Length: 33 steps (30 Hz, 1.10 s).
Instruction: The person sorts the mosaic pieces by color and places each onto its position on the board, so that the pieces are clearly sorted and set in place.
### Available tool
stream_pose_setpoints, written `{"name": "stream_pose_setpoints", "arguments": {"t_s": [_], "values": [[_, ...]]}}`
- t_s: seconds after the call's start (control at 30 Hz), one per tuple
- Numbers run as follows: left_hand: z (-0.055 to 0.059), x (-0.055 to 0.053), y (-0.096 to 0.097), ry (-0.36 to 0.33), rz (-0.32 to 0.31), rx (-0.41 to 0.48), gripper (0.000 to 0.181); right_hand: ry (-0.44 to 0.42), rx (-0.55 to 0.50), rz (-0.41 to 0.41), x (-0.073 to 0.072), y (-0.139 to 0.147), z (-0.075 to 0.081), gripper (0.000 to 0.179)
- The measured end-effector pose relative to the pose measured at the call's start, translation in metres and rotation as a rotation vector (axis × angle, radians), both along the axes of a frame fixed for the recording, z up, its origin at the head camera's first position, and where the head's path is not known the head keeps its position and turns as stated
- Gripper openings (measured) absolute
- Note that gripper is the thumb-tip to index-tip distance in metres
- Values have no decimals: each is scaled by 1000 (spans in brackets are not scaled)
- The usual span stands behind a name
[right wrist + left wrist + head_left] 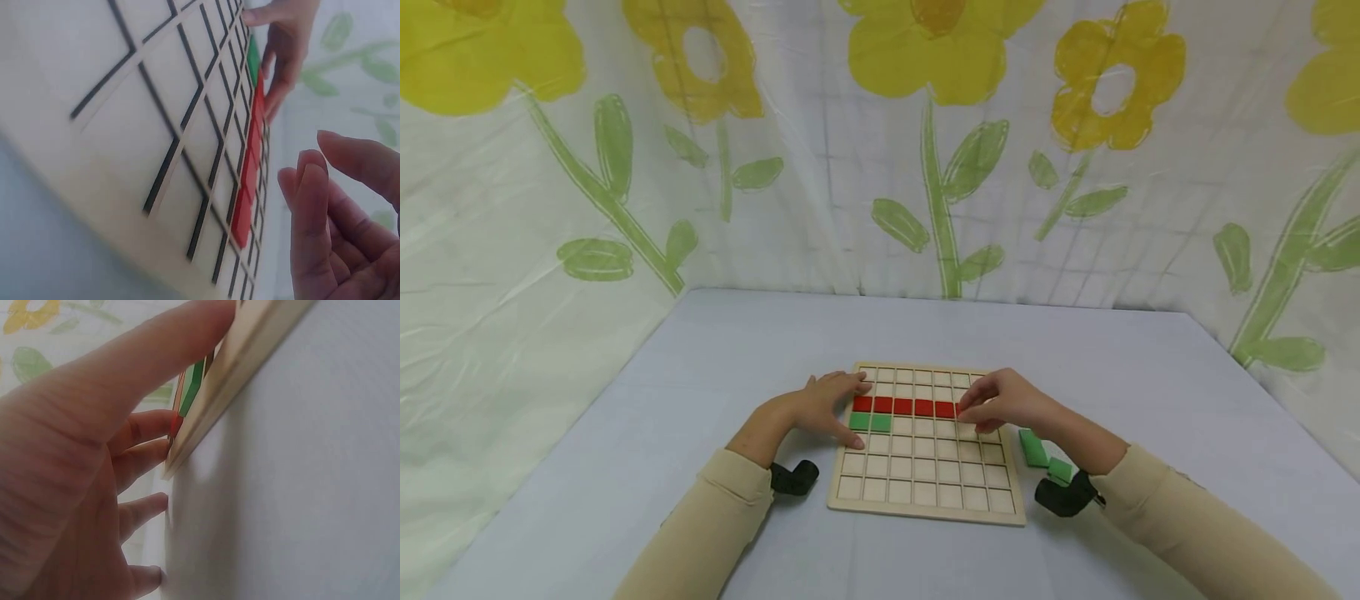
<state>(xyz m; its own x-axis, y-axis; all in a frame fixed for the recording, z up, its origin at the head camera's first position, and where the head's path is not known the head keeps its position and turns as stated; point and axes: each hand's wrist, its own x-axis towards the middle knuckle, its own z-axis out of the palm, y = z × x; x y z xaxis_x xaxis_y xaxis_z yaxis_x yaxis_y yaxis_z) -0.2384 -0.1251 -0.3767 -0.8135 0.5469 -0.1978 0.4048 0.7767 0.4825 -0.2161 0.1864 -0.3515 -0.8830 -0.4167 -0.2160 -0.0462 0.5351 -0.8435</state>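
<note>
The lower-centre red tiles (pixel 903 407) look light and stiff, best pinched by opposite edges, while the left hand (pixel 824 407) spreads over the board's (pixel 925 510) edge and the right hand (pixel 1006 402) curves loosely, apparently empty.

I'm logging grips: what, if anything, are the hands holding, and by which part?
Nothing, it seems: the right hand has an empty gap between thumb and fingers, and the left hand is spread at the left edge of the board.
</note>
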Motion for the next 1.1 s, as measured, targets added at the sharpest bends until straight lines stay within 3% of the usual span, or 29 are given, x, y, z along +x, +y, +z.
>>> {"name": "stream_pose_setpoints", "arguments": {"t_s": [0.73,1.1], "values": [[0,0,0,-2,15,-10,87,-43,53,-137,22,61,-5,36],[-1,0,1,-7,15,0,86,-46,76,-129,41,84,-6,39]]}}
